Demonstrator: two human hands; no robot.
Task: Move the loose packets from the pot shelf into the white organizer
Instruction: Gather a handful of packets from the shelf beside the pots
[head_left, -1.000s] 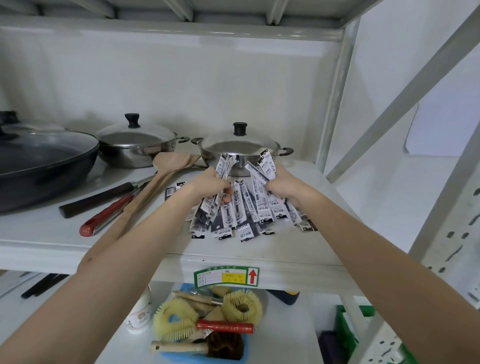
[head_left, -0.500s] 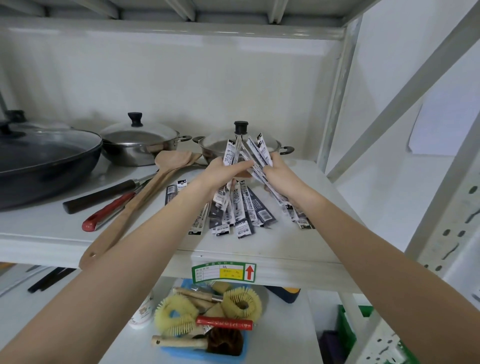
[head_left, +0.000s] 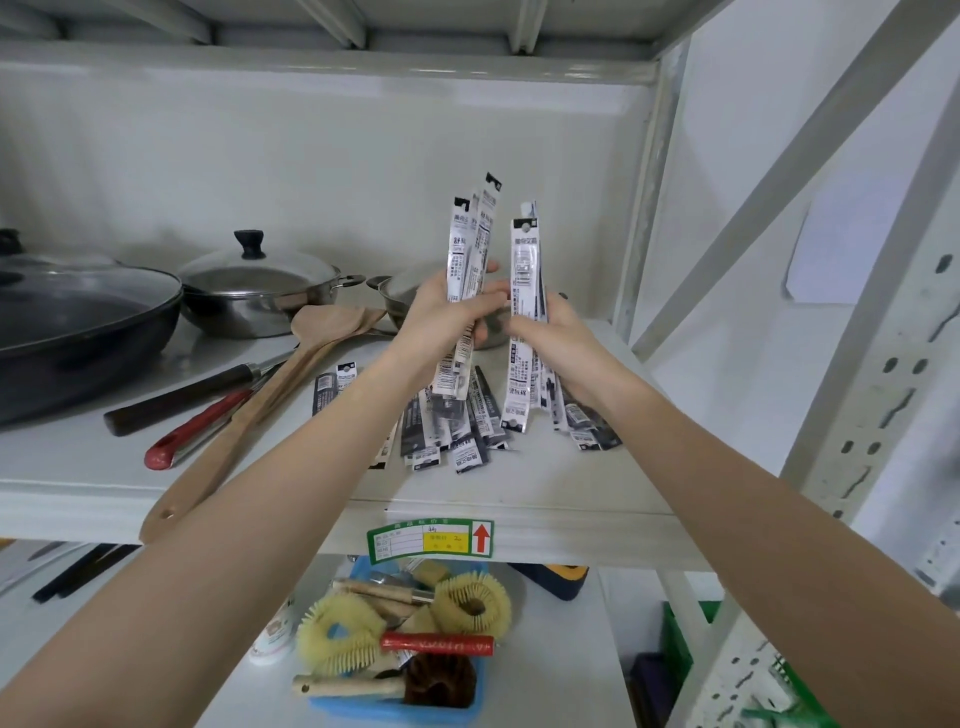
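Long narrow black-and-white packets are the task's objects. My left hand (head_left: 447, 317) grips a bunch of packets (head_left: 470, 249) held upright above the pot shelf (head_left: 545, 483). My right hand (head_left: 553, 338) holds a second upright bunch (head_left: 524, 270) right beside it, the two hands almost touching. Several more loose packets (head_left: 457, 431) lie fanned on the shelf below my hands, with a few (head_left: 332, 384) off to the left. No white organizer is in view.
A black pan (head_left: 78, 322) and two lidded steel pots (head_left: 260, 291) stand at the shelf's back. Wooden spatulas (head_left: 270, 395) and a red-handled tool (head_left: 197, 426) lie left of the packets. A blue bin of brushes (head_left: 405, 649) sits on the lower shelf. A shelf post (head_left: 644, 208) rises right.
Both hands have lifted their bunches of packets off the shelf and turned them upright, bringing them closer together. Fewer packets lie on the shelf.
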